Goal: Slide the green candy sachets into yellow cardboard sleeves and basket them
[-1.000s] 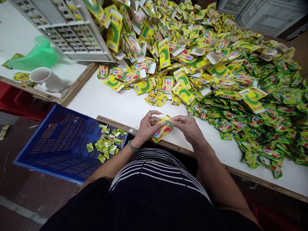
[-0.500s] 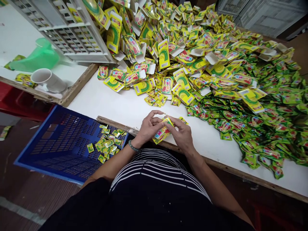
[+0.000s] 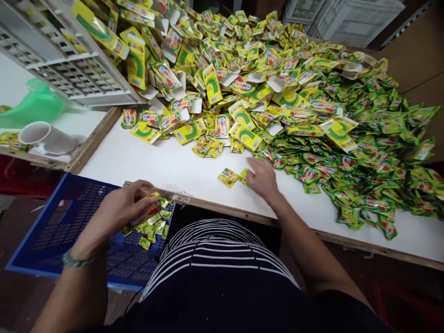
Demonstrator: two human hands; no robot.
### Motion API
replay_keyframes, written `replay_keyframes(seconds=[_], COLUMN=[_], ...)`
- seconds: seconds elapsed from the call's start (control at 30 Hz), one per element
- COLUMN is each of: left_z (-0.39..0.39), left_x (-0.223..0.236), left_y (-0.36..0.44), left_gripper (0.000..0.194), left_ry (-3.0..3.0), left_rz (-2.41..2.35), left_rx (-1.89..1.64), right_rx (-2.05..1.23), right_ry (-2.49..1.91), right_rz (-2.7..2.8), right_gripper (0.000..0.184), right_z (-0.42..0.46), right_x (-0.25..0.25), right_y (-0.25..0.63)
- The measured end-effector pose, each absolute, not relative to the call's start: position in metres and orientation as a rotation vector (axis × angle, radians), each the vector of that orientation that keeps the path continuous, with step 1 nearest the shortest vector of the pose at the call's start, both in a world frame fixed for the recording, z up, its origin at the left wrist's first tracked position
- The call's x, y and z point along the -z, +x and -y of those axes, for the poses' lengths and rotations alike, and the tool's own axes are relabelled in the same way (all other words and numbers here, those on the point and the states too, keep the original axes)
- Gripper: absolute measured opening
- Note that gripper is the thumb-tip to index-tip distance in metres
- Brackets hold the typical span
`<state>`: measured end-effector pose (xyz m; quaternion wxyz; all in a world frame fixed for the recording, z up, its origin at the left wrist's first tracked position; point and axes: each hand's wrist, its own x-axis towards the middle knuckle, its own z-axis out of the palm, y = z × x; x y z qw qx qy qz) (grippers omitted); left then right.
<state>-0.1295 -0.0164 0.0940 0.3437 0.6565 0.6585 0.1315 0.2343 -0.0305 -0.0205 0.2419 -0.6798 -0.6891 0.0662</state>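
My left hand (image 3: 121,210) is over the blue crate (image 3: 52,231) at my left, fingers closed round a small yellow packed box (image 3: 147,209). Several small yellow boxes (image 3: 152,226) lie in the crate's near corner. My right hand (image 3: 262,178) rests on the white table (image 3: 166,162), its fingers lying on a small yellow sachet (image 3: 244,175); another yellow sachet (image 3: 229,176) lies just left of it. A big heap of green sachets (image 3: 347,162) spreads to the right, and a heap of flat yellow cartons (image 3: 225,78) fills the back.
A white plastic crate (image 3: 62,60) tilts at the back left. A white cup (image 3: 43,136) and a green scoop (image 3: 34,104) lie on a side table at the left. Grey crates (image 3: 347,18) stand behind the table.
Both hands held one box at the table edge. My left hand has carried it left over the blue crate. My right hand has moved forward to the loose sachets.
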Motion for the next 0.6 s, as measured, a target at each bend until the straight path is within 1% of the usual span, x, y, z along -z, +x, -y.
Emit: replay_keyframes(seconds=[0.03, 0.07, 0.13, 0.23, 0.3, 0.33, 0.4, 0.47, 0.5, 0.53, 0.6], left_z=[0.015, 0.014, 0.012, 0.006, 0.0, -0.003, -0.008, -0.011, -0.013, -0.015, -0.021], left_x=[-0.097, -0.097, -0.09, -0.068, -0.052, -0.045, -0.031, -0.02, -0.015, -0.011, -0.004], left_y=[-0.135, -0.133, -0.11, -0.041, 0.013, 0.038, 0.081, 0.11, 0.119, 0.124, 0.126], left_gripper=[0.031, 0.029, 0.028, 0.028, 0.025, 0.025, 0.033, 0.041, 0.042, 0.041, 0.033], left_ry=[1.793, 1.857, 1.921, 2.007, 2.108, 2.174, 2.293, 2.365, 2.365, 2.342, 2.221], left_rz=[-1.797, -1.85, -1.87, -1.718, -1.624, -1.553, -1.476, -1.434, -1.421, -1.418, -1.427], left_rx=[-0.263, -0.209, -0.216, -0.254, -0.238, -0.217, -0.121, -0.022, 0.004, 0.003, -0.09], right_rx=[-0.119, -0.072, -0.014, 0.042, 0.0, -0.068, -0.32, -0.593, -0.721, -0.826, -0.973], right_ry=[-1.973, -2.056, -2.084, -1.988, -1.917, -1.888, -1.82, -1.736, -1.69, -1.649, -1.575], right_rz=[1.916, 1.932, 1.933, 1.815, 1.671, 1.573, 1.313, 1.085, 1.01, 0.963, 0.935], right_gripper=[0.047, 0.047, 0.038, 0.033, 0.032, 0.031, 0.029, 0.033, 0.036, 0.038, 0.039], right_z=[0.025, 0.021, 0.014, 0.009, 0.009, 0.009, 0.01, 0.011, 0.011, 0.011, 0.011], right_x=[0.023, 0.026, 0.031, 0.038, 0.043, 0.045, 0.049, 0.053, 0.054, 0.055, 0.055], right_y=[0.25, 0.263, 0.281, 0.287, 0.286, 0.286, 0.287, 0.291, 0.293, 0.296, 0.3])
